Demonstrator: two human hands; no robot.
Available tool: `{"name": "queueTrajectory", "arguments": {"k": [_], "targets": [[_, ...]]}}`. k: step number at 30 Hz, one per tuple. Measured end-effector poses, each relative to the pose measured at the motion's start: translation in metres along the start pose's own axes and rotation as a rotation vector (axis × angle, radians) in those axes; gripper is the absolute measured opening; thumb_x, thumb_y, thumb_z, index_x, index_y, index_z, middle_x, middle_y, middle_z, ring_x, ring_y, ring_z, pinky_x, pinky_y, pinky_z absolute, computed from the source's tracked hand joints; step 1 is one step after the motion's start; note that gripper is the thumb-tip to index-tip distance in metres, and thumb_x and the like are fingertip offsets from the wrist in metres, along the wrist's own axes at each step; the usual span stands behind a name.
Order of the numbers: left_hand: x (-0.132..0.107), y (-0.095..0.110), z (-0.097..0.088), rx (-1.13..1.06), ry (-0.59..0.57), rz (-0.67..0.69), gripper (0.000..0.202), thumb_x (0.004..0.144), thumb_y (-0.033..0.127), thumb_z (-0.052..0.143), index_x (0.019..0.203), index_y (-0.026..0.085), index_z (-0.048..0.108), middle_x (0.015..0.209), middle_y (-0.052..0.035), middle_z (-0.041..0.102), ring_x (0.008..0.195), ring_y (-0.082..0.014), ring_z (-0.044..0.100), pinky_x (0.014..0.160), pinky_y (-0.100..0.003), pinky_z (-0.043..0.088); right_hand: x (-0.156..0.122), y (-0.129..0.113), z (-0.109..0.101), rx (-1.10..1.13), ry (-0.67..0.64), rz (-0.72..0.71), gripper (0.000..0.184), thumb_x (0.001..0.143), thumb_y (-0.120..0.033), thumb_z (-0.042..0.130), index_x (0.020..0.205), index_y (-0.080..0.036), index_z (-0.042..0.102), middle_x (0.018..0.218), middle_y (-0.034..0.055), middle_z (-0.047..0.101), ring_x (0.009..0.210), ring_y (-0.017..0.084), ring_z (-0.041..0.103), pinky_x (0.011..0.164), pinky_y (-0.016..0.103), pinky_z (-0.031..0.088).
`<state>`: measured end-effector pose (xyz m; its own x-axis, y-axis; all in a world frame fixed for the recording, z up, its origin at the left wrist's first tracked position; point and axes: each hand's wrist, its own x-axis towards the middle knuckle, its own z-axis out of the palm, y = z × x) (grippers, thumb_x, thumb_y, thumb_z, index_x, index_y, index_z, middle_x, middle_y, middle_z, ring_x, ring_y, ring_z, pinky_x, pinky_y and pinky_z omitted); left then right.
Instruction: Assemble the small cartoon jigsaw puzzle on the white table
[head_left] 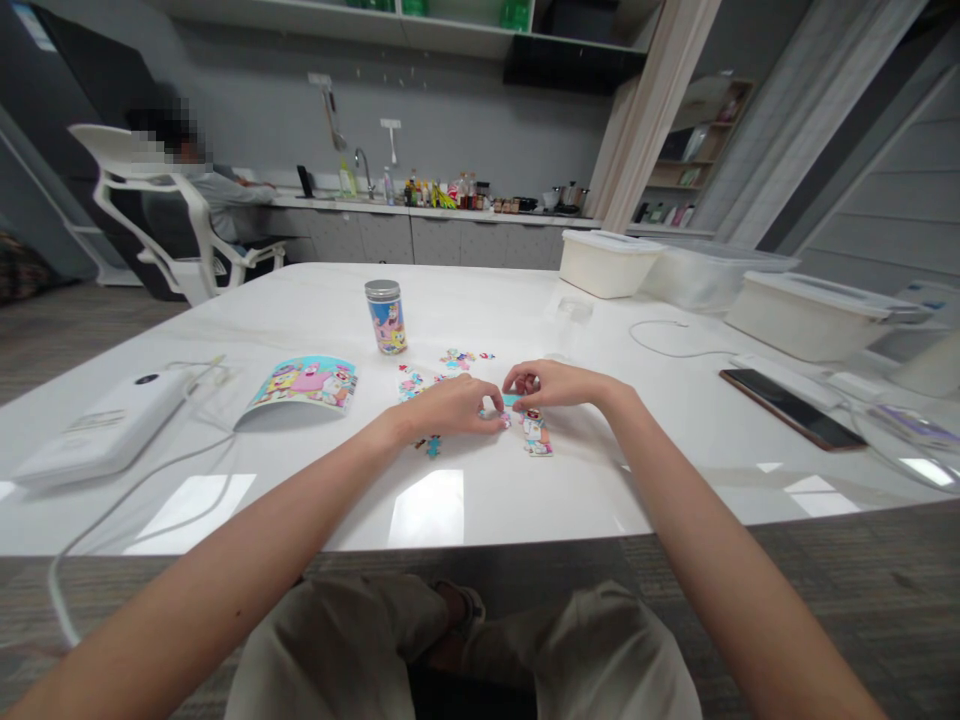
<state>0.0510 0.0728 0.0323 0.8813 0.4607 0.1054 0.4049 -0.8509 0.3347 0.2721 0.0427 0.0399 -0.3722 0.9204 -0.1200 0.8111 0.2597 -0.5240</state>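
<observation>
Colourful jigsaw puzzle pieces lie on the white table. My left hand (454, 406) has thumb and forefinger closed on a small puzzle piece (506, 420), pink and white. Facing it, my right hand (559, 384) is curled with its fingertips on a light-blue puzzle piece (511, 400). Just below the right fingers is a joined strip of puzzle (538, 438) showing part of a cartoon picture. Loose pieces (459, 358) are scattered beyond the left hand, and another blue piece (433, 446) rests below its wrist. The left hand hides some of the pile.
A cartoon-printed can (387, 318) with a metal lid stands behind the pieces. Left are a curved picture sheet (304, 386) and a white power bank (105, 425) with cables. Right are a phone (791, 408) and lidded boxes (609, 264). A person (225, 200) sits far left.
</observation>
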Motion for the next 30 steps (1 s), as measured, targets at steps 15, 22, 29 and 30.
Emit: {"name": "queueTrajectory", "arguments": {"k": [15, 22, 29, 30], "targets": [[0.0023, -0.0015, 0.0048, -0.032, 0.010, 0.012, 0.028, 0.078, 0.036, 0.059, 0.098, 0.020, 0.069, 0.063, 0.0004, 0.064, 0.067, -0.0165, 0.061, 0.069, -0.025, 0.040, 0.0006, 0.0004, 0.0003, -0.004, -0.005, -0.008, 0.034, 0.074, -0.034, 0.070, 0.104, -0.018, 0.066, 0.086, 0.0039, 0.066, 0.074, 0.015, 0.059, 0.066, 0.026, 0.046], [0.0030, -0.0045, 0.0075, 0.036, 0.057, -0.037, 0.032, 0.081, 0.042, 0.056, 0.103, 0.020, 0.067, 0.070, -0.0019, 0.065, 0.075, -0.0198, 0.062, 0.069, -0.027, 0.042, 0.0005, -0.0005, 0.0009, -0.010, -0.004, -0.011, 0.035, 0.074, -0.034, 0.069, 0.104, -0.018, 0.066, 0.083, 0.0032, 0.064, 0.073, 0.015, 0.058, 0.064, 0.027, 0.045], [0.0050, -0.0069, 0.0092, 0.081, 0.051, -0.043, 0.034, 0.084, 0.043, 0.054, 0.105, 0.021, 0.067, 0.072, -0.0031, 0.067, 0.078, -0.0199, 0.063, 0.068, -0.026, 0.042, 0.0003, -0.0005, 0.0011, -0.005, 0.005, -0.021, 0.031, 0.074, -0.033, 0.069, 0.102, -0.020, 0.066, 0.085, 0.0032, 0.066, 0.072, 0.015, 0.058, 0.064, 0.026, 0.046], [0.0046, -0.0071, 0.0084, 0.096, 0.049, -0.038, 0.035, 0.084, 0.044, 0.054, 0.107, 0.021, 0.067, 0.073, -0.0033, 0.068, 0.077, -0.0196, 0.063, 0.067, -0.026, 0.042, 0.0001, -0.0008, 0.0010, -0.005, 0.002, -0.019, 0.031, 0.074, -0.032, 0.069, 0.102, -0.020, 0.066, 0.085, 0.0033, 0.066, 0.072, 0.015, 0.058, 0.064, 0.027, 0.045]]}}
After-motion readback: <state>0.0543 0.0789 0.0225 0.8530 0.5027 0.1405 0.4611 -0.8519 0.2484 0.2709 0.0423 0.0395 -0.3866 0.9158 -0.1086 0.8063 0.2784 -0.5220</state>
